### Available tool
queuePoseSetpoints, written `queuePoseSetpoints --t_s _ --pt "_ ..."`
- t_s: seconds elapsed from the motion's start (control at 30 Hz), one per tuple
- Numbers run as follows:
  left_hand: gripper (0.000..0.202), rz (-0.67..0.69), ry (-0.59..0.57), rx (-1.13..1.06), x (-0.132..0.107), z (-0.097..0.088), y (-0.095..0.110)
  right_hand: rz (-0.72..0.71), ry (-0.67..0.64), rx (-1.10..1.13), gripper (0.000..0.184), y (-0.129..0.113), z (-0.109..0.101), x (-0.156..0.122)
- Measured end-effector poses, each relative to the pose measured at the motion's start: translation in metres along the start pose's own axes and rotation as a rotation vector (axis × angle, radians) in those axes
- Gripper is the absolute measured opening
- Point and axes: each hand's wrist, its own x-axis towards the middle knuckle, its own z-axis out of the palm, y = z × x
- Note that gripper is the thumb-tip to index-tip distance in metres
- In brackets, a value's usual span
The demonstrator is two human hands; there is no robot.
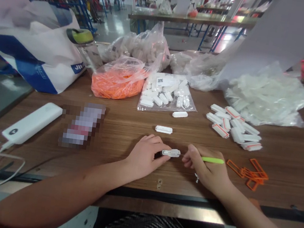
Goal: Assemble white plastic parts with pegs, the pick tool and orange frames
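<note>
My left hand (pixel 146 154) pinches a small white plastic housing (pixel 171 153) just above the wooden table (pixel 128 126). My right hand (pixel 206 168) grips a thin green-handled tool (pixel 213 160) whose tip meets the right end of that housing. Both hands are closed. Several loose orange rectangular gaskets (pixel 250 172) lie to the right of my right hand. One white housing (pixel 163 129) lies just beyond my hands, another white housing (pixel 180 114) lies farther back.
A pile of white housings with orange gaskets (pixel 234 128) sits at right. Behind are a clear bag of white housings (pixel 166 93), a bag of orange gaskets (pixel 120 80), more plastic bags (pixel 266 95), a white power bank (pixel 31 122) with cable, and a blue-white bag (pixel 31 49).
</note>
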Motion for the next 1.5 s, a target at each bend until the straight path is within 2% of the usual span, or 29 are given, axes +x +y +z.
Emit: queuePoseSetpoints --t_s 0.07,0.27,0.33,0.43,0.53,0.77,0.9,1.17,1.5 --pt "0.017 0.001 -0.007 -0.002 0.0 0.0 0.0 0.014 0.019 0.021 0.042 0.001 0.001 -0.001" --pt "0.016 0.015 0.015 -0.006 0.0 0.002 -0.001 -0.099 0.064 -0.093 0.04 -0.003 -0.002 -0.003" --pt "0.016 0.014 0.017 -0.013 -0.001 0.002 -0.001 -0.049 0.092 -0.052 0.042 -0.003 -0.002 -0.002" --pt "0.016 0.013 0.01 -0.014 0.0 0.002 -0.001 0.109 0.125 0.12 0.047 0.0 0.0 0.0" --pt "0.016 0.009 0.002 -0.015 0.0 0.001 0.0 0.213 0.114 0.216 0.051 0.003 0.002 0.002" --pt "0.016 0.001 0.008 -0.012 0.0 0.001 0.001 0.195 0.115 0.176 0.052 -0.002 0.004 0.003" --pt "0.017 0.0 0.001 -0.015 0.0 0.001 -0.001 0.284 0.177 0.287 0.053 0.0 0.002 0.005" --pt "0.015 0.009 0.01 -0.005 -0.001 0.001 -0.001 0.391 0.176 0.438 0.053 0.005 0.002 0.009" --pt "0.016 0.002 -0.004 -0.013 -0.001 0.001 -0.001 0.336 0.123 0.349 0.056 0.003 0.004 0.006"
